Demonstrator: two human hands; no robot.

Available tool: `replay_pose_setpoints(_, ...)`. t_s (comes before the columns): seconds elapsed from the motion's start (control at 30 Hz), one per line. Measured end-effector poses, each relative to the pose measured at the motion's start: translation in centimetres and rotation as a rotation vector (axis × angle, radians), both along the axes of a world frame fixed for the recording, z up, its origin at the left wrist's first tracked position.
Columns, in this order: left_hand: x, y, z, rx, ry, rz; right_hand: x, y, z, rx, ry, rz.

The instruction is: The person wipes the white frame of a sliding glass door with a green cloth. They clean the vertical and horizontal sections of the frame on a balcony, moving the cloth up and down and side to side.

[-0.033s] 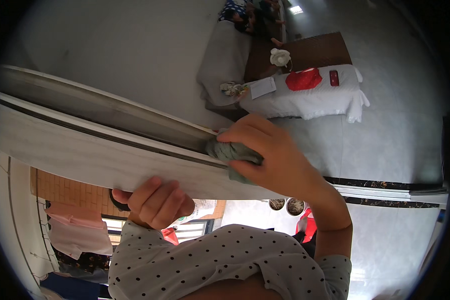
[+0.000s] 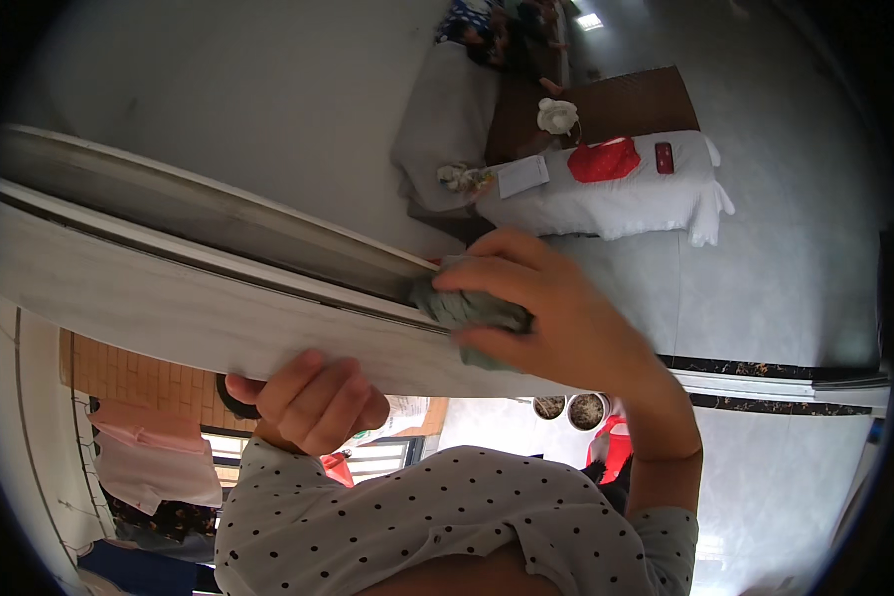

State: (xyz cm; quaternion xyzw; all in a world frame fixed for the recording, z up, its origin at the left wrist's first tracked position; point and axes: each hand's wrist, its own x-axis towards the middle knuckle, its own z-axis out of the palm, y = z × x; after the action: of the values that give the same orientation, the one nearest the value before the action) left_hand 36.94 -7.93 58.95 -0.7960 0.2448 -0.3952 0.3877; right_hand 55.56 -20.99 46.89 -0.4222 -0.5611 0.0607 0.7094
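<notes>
The right hand (image 2: 546, 308) grips a grey-green cloth (image 2: 467, 313), pressing it into the metal track of a window frame (image 2: 219, 298). The left hand (image 2: 313, 397) is curled closed under the frame's pale lower edge, seemingly gripping it, though the fisheye bend blurs this.

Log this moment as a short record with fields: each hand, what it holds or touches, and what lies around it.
right hand: clasps a crumpled grey-green cloth, pressed against the metal track of a window frame
left hand: fingers curled under the lower edge of the pale frame ledge, holding nothing loose
clothing: white polka-dot sleeve low in the picture
background: table under a white cover with a red item on it, above pale floor tiles
</notes>
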Motion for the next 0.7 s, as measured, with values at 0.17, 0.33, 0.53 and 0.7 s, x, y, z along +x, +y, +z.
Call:
replay_pose_setpoints(0.17, -0.4, -0.3, 0.4, -0.012, 0.043, 0.000, 0.8, -0.9, 0.4, -0.103, -0.058, 0.042)
replay_pose_setpoints(0.33, 0.6, -0.1, -0.3, -0.060, -0.028, -0.120, -1.0, 1.0, 1.9, 0.086, -0.160, -0.219)
replay_pose_setpoints(0.53, 1.1, -0.6, 0.6, -0.012, 0.000, -0.088, -1.1, 3.4, 10.7, 0.349, -0.168, -0.384)
replay_pose_setpoints(0.7, 0.7, -0.3, 0.2, -0.056, -0.016, -0.150, -0.2, 3.9, 16.5, 0.424, -0.278, -0.420)
